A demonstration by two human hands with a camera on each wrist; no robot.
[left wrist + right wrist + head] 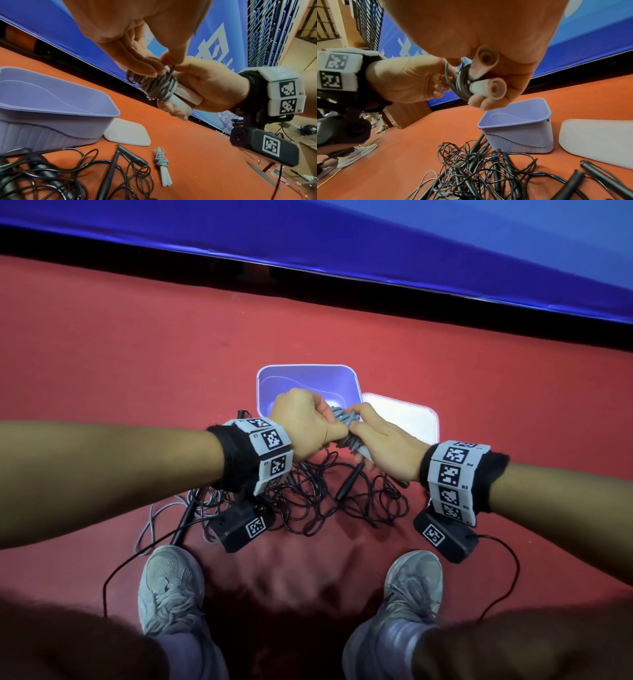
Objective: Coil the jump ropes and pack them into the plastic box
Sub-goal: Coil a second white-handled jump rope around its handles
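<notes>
My left hand [301,422] pinches the cord end of the grey coiled jump rope [157,86] at frame centre. My right hand [387,443] curls round its two pale handles. Above them: the lilac plastic box [274,385], open. Below: tangled black jump ropes [342,501].

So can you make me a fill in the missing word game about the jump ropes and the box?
1. The box on the floor is the colour ____.
2. The grey rope is held by ____ hands.
3. The lid lies ____ the box, not on it.
4. The tangled ropes on the floor are mostly the colour ____.

Missing words: purple; both; beside; black
</notes>
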